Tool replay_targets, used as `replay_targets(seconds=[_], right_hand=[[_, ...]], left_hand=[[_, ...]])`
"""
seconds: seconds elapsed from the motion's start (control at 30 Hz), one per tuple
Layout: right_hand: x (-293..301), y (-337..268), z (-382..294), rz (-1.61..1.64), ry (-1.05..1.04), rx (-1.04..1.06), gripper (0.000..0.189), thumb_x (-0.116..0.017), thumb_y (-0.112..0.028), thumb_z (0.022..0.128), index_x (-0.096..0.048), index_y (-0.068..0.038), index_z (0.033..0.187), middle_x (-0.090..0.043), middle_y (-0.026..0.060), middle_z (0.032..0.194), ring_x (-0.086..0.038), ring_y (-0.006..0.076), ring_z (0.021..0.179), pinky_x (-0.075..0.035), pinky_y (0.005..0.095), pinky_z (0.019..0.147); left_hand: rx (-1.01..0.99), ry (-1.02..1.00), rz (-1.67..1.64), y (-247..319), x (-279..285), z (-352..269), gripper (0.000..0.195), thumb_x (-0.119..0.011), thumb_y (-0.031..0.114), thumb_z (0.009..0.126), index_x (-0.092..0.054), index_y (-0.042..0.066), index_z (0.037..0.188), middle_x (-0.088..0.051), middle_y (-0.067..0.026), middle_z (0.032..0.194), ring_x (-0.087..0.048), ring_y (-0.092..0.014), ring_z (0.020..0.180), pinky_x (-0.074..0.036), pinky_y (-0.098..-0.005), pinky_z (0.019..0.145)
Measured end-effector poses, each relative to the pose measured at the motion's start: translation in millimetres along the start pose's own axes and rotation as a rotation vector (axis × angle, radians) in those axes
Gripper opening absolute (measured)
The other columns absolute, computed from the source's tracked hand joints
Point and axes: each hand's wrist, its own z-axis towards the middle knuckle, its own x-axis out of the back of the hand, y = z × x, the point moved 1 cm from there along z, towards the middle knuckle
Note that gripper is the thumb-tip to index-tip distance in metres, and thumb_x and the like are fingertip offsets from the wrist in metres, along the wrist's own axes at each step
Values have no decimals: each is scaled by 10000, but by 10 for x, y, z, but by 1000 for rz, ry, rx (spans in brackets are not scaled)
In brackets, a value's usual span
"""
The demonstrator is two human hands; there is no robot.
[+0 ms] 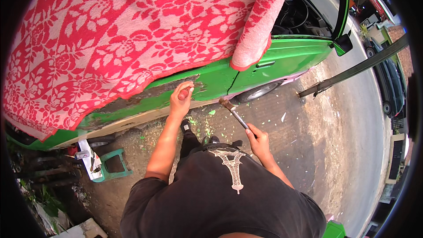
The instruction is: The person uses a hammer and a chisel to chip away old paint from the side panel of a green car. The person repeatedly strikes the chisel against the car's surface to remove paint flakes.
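Observation:
My left hand (180,100) is closed around the reddish handle (182,95) of a tool, held against the side of a green van (211,79). The far end of this tool is hidden behind my fingers, so its kind cannot be made out. A strip of stripped, dark metal (165,89) shows on the van's panel around that hand. In my right hand (258,138) is a hammer (238,117) with a metal shaft. Its rusty head (226,103) points toward the van's lower edge, apart from the left hand's tool.
A red and pink floral blanket (142,29) drapes over the van. Green paint flakes (211,112) litter the ground by my feet. At left stands a green plastic stool (114,165) with things on it. A slanting pole (353,66) rises at right beside the road (360,132).

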Motion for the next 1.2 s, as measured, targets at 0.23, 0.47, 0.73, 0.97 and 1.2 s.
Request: replay_targets(seconds=[0.23, 0.47, 0.73, 0.97, 1.2], right_hand=[[-5, -21, 28, 21, 3, -3, 285, -680, -165, 933, -689, 3, 1162, -741, 172, 950, -694, 176, 773, -523, 307, 714], [-246, -183, 370, 607, -148, -81, 468, -645, -143, 970, -525, -14, 1403, -531, -29, 768, -434, 39, 593, -363, 203, 520], [-10, -1158, 576, 434, -37, 546, 413, -608, -137, 985, -555, 56, 1345, -576, 21, 802, -479, 71, 646, -390, 226, 581], [-353, -702, 676, 219, -60, 223, 341, -654, -173, 964, -641, 21, 1243, -737, 140, 960, -664, 146, 809, -517, 302, 773], [-283, -464, 564, 335, -24, 100, 354, -665, -176, 957, -638, 24, 1248, -739, 116, 977, -631, 94, 863, -506, 288, 787]], left_hand=[[121, -74, 73, 44, 36, 166, 117, -640, 105, 945, -650, 61, 1053, -699, -110, 1080, -671, -264, 1019, -500, -347, 903], [174, -230, 290, 309, 18, 419, 137, -603, 142, 962, -628, 67, 1073, -697, -138, 1042, -668, -323, 1016, -506, -406, 872], [121, -250, 301, 336, 19, 411, 146, -616, 109, 942, -624, 58, 1079, -686, -156, 1045, -652, -352, 1018, -503, -422, 864], [147, -215, 376, 275, 36, 435, 162, -625, 131, 942, -623, 59, 1087, -697, -162, 1000, -668, -358, 970, -512, -425, 835], [128, -220, 268, 238, 20, 417, 136, -618, 140, 947, -635, 64, 1059, -697, -146, 1007, -671, -335, 975, -509, -414, 847]])
